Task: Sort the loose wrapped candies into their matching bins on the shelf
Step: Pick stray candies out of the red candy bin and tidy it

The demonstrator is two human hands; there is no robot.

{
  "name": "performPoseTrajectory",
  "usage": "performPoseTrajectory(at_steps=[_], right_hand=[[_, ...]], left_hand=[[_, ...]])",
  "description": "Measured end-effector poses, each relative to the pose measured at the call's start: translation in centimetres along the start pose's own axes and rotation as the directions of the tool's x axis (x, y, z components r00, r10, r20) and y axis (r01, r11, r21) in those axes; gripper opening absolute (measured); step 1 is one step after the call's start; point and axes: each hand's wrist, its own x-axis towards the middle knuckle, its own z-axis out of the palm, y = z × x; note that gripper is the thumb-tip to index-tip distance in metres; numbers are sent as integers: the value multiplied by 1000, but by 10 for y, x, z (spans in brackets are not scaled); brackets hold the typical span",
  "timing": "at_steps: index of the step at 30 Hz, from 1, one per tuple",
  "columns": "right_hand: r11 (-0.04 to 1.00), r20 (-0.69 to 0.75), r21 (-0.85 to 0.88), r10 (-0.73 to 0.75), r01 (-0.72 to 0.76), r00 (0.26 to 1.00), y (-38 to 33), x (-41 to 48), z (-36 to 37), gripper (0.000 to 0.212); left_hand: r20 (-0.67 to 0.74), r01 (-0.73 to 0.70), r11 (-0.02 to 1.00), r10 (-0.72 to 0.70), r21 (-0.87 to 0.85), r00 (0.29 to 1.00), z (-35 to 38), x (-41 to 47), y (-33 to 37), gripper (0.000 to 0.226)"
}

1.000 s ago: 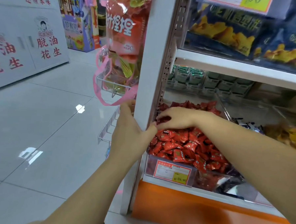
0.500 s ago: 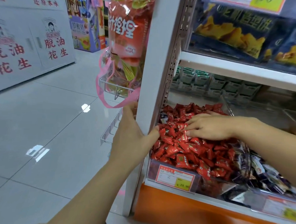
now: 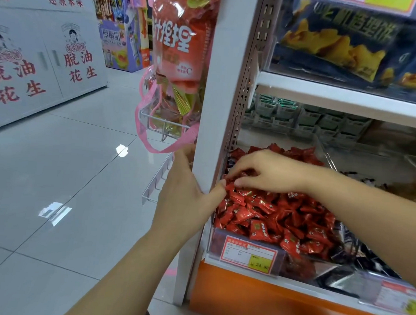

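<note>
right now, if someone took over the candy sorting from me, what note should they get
Left hand: wrapped around the white shelf post, thumb touching the red wrapped candies.
Right hand: over the back left of the red pile, fingertips pinched at a piece; a firm hold cannot be confirmed.
Red candy bin is heaped; the dark wrapped candies lie to its right.
Left: check for strays and move them.

Half a second ago we saw the right hand [image 3: 271, 171] lying flat, fingers spread, on the heap of red wrapped candies [image 3: 278, 214]. Now it has drawn left toward the white shelf upright [image 3: 218, 124] and curled, its fingertips [image 3: 237, 182] pinching at candies at the heap's left edge, just beside the left hand's thumb [image 3: 216, 191]. The dark candies on the right are now mostly hidden behind the forearm.
</note>
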Motion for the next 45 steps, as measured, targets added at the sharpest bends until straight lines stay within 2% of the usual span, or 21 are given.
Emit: performPoseTrajectory(at_steps=[3,5,7,11,20,22,25,27,30,32,37,40,42,45], right_hand=[[997,188,-72,-19,33,982,4,4,14,25],[988,225,-152,42,-8,974,16,-1,14,19],[974,234,-224,88,-34,968,27,-8,9,21],[955,185,-291,119,-61,975,41,-19,0,28],[957,107,-196,236,-213,966,62,-9,-1,30],[966,61,-147,225,-214,973,53,-8,-5,32],[986,-19,-108,128,-130,992,31,-2,-5,27],[974,-13,-202,99,-100,995,20,5,1,24],[895,49,-406,222,-184,974,17,12,10,26],[873,63,-434,276,-223,959,20,14,14,29],[910,-67,-342,226,-235,972,20,12,16,6],[925,-180,-284,209,-254,961,18,6,11,9],[948,-235,-170,225,-268,946,16,-4,5,9],[959,-307,96,282,-266,909,5,-31,-4,8]], left_hand=[[4,-10,1000,10,8,1000,0,0,1,61],[8,-12,1000,12,13,1000,0,0,1,61],[12,-14,1000,13,15,1000,0,0,1,61],[22,-11,1000,11,0,1000,0,1,0,61],[19,-7,1000,7,-2,1000,0,1,-2,54],[15,-13,1000,13,-6,1000,0,1,-2,56],[5,-18,1000,18,-5,1000,0,2,-3,60],[2,-27,1000,27,-7,1000,1,2,-4,62],[6,-29,1000,29,-7,1000,1,2,-4,62],[8,-22,1000,22,-5,1000,0,2,-3,60],[-1,-34,999,34,-10,999,0,2,-5,62],[-9,-45,999,45,-11,999,1,2,-6,63],[-12,-45,999,45,-21,999,1,2,-6,61],[-33,-38,999,37,-39,999,4,0,-3,62]])
